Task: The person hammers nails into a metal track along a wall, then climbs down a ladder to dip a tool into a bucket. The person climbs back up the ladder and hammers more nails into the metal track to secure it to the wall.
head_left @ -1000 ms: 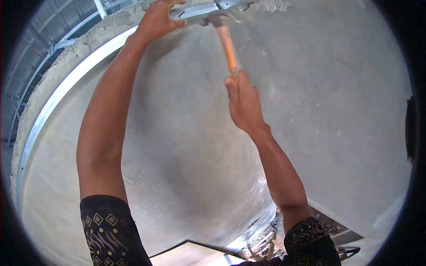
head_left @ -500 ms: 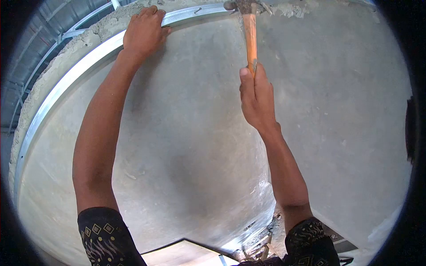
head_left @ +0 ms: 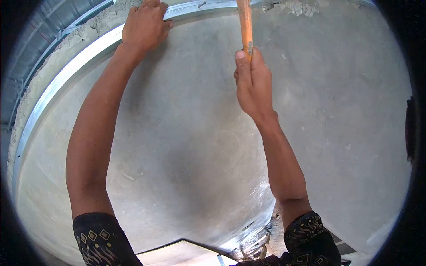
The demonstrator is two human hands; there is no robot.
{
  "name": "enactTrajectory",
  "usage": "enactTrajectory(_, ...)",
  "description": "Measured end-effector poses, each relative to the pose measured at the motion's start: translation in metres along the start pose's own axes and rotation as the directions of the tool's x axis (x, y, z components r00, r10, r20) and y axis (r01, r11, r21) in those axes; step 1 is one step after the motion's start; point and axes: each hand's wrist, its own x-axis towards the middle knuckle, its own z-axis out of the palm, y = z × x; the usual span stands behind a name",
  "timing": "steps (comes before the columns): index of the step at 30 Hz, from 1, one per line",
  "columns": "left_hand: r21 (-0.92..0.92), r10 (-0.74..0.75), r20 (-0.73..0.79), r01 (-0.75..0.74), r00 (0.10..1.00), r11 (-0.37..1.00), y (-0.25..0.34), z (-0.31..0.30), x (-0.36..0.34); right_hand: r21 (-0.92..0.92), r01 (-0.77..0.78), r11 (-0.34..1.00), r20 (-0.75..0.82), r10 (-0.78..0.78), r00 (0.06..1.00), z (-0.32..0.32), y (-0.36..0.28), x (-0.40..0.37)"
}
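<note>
A shiny metal channel (head_left: 84,54) runs along the upper part of a grey plastered wall (head_left: 199,111), looking curved through the lens. My left hand (head_left: 145,27) is closed over it, fingers on its upper edge and the thumb below. To the right, my right hand (head_left: 254,84) grips the orange-brown wooden handle of a hammer (head_left: 245,26), thumb lying along the handle. The hammer's head is cut off by the top of the view. Between the two hands, a nail (head_left: 202,5) sticks out from the channel.
Rough, broken mortar (head_left: 91,30) borders the channel, with metal roof framing (head_left: 37,33) beyond at upper left. Below are a pale board (head_left: 182,253) with a dark edge and scattered wood scraps (head_left: 262,250). A dark object (head_left: 410,131) shows at the right edge.
The hammer and my right hand have moved up and slightly left, taking the hammer's head out of view. My left hand keeps its hold on the channel. The view has shifted slightly.
</note>
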Motion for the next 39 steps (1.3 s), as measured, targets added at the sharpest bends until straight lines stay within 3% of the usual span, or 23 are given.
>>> enactTrajectory(3, 0.009, -0.004, 0.021, 0.004, 1.000, 1.000, 0.008, -0.009, -0.004, -0.020, 0.030, 0.999, -0.011, -0.030, 0.999, 0.011, -0.011, 0.007)
enactTrajectory(5, -0.019, -0.121, 0.179, 0.126, 0.976, 0.992, 0.012, -0.017, -0.001, -0.016, 0.012, 1.000, -0.025, -0.013, 1.000, 0.017, -0.014, 0.010)
enactTrajectory(8, -0.028, -0.099, 0.147, 0.104, 0.984, 0.994, 0.010, -0.016, -0.001, -0.123, -0.012, 0.992, -0.025, 0.009, 1.000, 0.026, -0.008, 0.013)
enactTrajectory(11, -0.050, -0.109, 0.197, 0.121, 0.974, 0.991, 0.010, -0.017, 0.001, -0.165, -0.099, 0.981, 0.085, 0.115, 0.990, 0.028, -0.003, 0.013)
enactTrajectory(13, -0.050, -0.097, 0.165, 0.107, 0.981, 0.993, 0.008, -0.016, 0.001, -0.113, -0.004, 0.994, -0.059, -0.002, 0.998, 0.024, -0.007, 0.009)
enactTrajectory(14, -0.059, -0.079, 0.144, 0.088, 0.987, 0.994, 0.011, -0.018, 0.000, -0.111, -0.011, 0.994, -0.058, 0.005, 0.998, 0.022, -0.012, 0.008)
enactTrajectory(16, -0.062, -0.082, 0.150, 0.092, 0.985, 0.994, 0.014, -0.022, -0.002, 0.145, 0.097, 0.985, -0.277, -0.054, 0.959, 0.017, -0.022, 0.008)
enactTrajectory(17, -0.063, -0.090, 0.148, 0.101, 0.985, 0.993, 0.016, -0.024, -0.002, 0.143, 0.096, 0.985, -0.279, -0.053, 0.959, 0.019, -0.021, 0.007)
enactTrajectory(19, -0.077, -0.079, 0.134, 0.090, 0.988, 0.993, 0.011, -0.018, -0.001, 0.385, 0.212, 0.898, -0.435, -0.026, 0.900, 0.026, -0.020, 0.007)
enactTrajectory(20, -0.095, -0.069, 0.129, 0.082, 0.989, 0.992, 0.009, -0.015, -0.002, 0.387, 0.209, 0.898, -0.433, -0.024, 0.901, 0.031, -0.009, 0.008)
enactTrajectory(21, -0.096, -0.069, 0.133, 0.083, 0.989, 0.992, 0.010, -0.013, -0.003, 0.123, 0.045, 0.991, -0.188, -0.021, 0.982, 0.037, 0.005, 0.012)
enactTrajectory(22, -0.089, -0.062, 0.133, 0.075, 0.989, 0.993, 0.009, -0.012, -0.002, -0.183, -0.046, 0.982, 0.051, 0.056, 0.997, 0.041, 0.018, 0.015)
enactTrajectory(23, -0.081, -0.053, 0.131, 0.064, 0.990, 0.995, 0.008, -0.014, 0.000, -0.187, -0.098, 0.977, 0.025, 0.104, 0.994, 0.040, 0.015, 0.016)
enactTrajectory(29, -0.036, -0.040, 0.123, 0.044, 0.992, 0.998, 0.005, -0.007, -0.002, -0.057, -0.061, 0.996, -0.030, 0.059, 0.998, 0.035, 0.008, 0.008)
enactTrajectory(33, -0.067, -0.046, 0.126, 0.055, 0.991, 0.996, 0.006, -0.011, -0.002, -0.201, -0.098, 0.975, 0.052, 0.110, 0.993, 0.033, 0.007, 0.013)
enactTrajectory(35, -0.071, -0.054, 0.142, 0.065, 0.988, 0.995, 0.007, -0.011, -0.001, -0.178, 0.094, 0.980, -0.146, -0.121, 0.982, 0.020, -0.001, 0.011)
enactTrajectory(37, -0.075, -0.053, 0.138, 0.064, 0.989, 0.995, 0.008, -0.014, -0.004, 0.163, 0.216, 0.963, -0.378, -0.141, 0.915, 0.011, -0.020, 0.011)
enactTrajectory(38, -0.082, -0.049, 0.128, 0.060, 0.991, 0.995, 0.009, -0.015, -0.004, 0.165, 0.211, 0.964, -0.378, -0.135, 0.916, 0.006, -0.030, 0.010)
enactTrajectory(39, -0.081, -0.048, 0.127, 0.059, 0.991, 0.995, 0.008, -0.013, -0.004, 0.270, 0.370, 0.889, -0.471, -0.213, 0.856, 0.001, -0.040, 0.010)
